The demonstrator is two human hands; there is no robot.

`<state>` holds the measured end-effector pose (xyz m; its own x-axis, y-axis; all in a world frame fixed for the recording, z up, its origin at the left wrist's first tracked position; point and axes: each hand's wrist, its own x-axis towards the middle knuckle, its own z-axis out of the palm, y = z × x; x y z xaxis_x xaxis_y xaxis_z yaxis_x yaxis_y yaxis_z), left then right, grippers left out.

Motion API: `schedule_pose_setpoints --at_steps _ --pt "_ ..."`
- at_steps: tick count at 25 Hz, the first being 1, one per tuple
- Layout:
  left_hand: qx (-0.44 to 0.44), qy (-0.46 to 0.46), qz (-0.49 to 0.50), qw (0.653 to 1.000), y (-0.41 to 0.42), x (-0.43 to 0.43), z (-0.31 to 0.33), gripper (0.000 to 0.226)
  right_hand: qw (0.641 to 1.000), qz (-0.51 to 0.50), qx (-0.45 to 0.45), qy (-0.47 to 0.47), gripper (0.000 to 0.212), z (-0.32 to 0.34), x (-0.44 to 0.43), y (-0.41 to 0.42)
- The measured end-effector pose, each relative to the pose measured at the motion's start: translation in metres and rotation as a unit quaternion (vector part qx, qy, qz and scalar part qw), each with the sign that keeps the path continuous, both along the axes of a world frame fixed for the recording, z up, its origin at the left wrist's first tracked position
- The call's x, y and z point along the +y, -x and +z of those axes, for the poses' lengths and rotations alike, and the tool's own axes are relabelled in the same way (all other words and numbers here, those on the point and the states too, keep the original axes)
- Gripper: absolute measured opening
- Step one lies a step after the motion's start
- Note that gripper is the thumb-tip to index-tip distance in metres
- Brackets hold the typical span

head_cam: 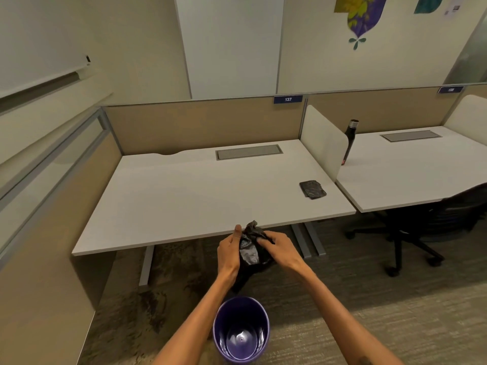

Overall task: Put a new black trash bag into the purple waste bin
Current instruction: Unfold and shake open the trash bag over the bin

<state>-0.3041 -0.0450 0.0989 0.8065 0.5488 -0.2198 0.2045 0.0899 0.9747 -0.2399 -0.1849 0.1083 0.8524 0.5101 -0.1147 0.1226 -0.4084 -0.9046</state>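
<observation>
A crumpled black trash bag point(250, 251) hangs between both hands, just in front of the white desk's near edge. My left hand point(229, 252) grips its left side with the thumb up. My right hand point(279, 247) pinches the bag's top right with its fingers. Part of the bag droops below the hands. The purple waste bin point(241, 329) stands on the carpet directly below, between my forearms, with nothing inside it.
A folded black bag point(312, 189) lies at the right end of the white desk point(184, 196). A dark bottle point(349, 140) stands on the neighbouring desk behind a white divider. A black office chair point(411, 233) sits on the right.
</observation>
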Motion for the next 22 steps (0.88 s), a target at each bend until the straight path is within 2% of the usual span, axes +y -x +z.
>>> schedule_pose_setpoints --at_steps 3,6,7,8,9,11,13,15,18,22 --pt "0.016 -0.092 -0.014 0.996 0.01 0.019 -0.016 0.054 0.996 -0.075 0.035 -0.025 0.018 -0.005 -0.007 -0.012" --pt "0.146 -0.235 -0.033 0.96 0.024 0.045 -0.041 0.027 0.982 -0.123 0.113 -0.087 0.014 0.0 -0.011 -0.016" --pt "0.204 -0.268 -0.027 0.941 0.029 0.049 -0.046 0.028 0.978 -0.127 0.129 -0.102 0.013 0.002 -0.011 -0.016" --pt "0.245 -0.284 -0.015 0.927 0.031 0.051 -0.048 0.039 0.974 -0.13 0.142 -0.118 0.012 0.003 -0.009 -0.015" --pt "0.25 -0.288 0.001 0.924 0.032 0.05 -0.049 0.048 0.97 -0.133 0.152 -0.133 0.013 0.004 -0.007 -0.014" --pt "0.165 -0.28 0.001 0.946 0.029 0.046 -0.04 0.05 0.965 -0.143 0.159 -0.154 0.018 0.003 0.002 -0.01" --pt "0.054 -0.234 -0.062 0.969 0.026 0.036 -0.023 0.044 0.962 -0.141 0.159 -0.169 0.024 0.003 0.013 -0.007" --pt "-0.004 -0.171 -0.134 0.976 0.023 0.021 0.0 0.044 0.96 -0.124 0.169 -0.186 0.03 0.005 0.024 -0.002" --pt "-0.052 -0.137 -0.151 0.978 0.016 0.007 0.012 0.045 0.958 -0.113 0.186 -0.186 0.031 0.008 0.034 0.002" --pt "-0.057 -0.115 -0.082 0.988 0.014 0.023 0.0 0.018 0.958 -0.108 0.177 -0.2 0.04 0.01 0.03 -0.003"
